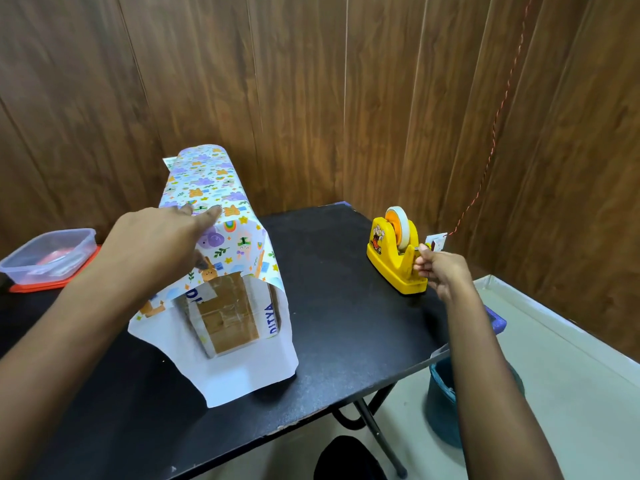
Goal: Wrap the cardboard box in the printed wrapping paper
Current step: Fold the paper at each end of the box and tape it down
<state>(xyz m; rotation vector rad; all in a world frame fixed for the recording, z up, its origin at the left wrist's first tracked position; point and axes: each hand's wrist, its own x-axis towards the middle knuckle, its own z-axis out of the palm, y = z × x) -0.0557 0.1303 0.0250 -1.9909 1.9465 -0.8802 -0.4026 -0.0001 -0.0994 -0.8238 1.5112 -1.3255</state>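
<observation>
The cardboard box (227, 318) lies on the black table (339, 306), draped in printed wrapping paper (211, 178) with a white underside. The box's near end shows brown with blue lettering through the open paper end. My left hand (166, 237) presses flat on the paper over the top of the box, fingers straight. My right hand (440, 271) is at the yellow tape dispenser (391, 252) on the table's right side and pinches the tape end at its cutter.
A clear plastic container (48, 254) on a red lid sits at the table's left edge. A blue bucket (446, 403) stands on the floor right of the table. Wood-panelled walls close the back; a red cord (498, 116) hangs down by the dispenser.
</observation>
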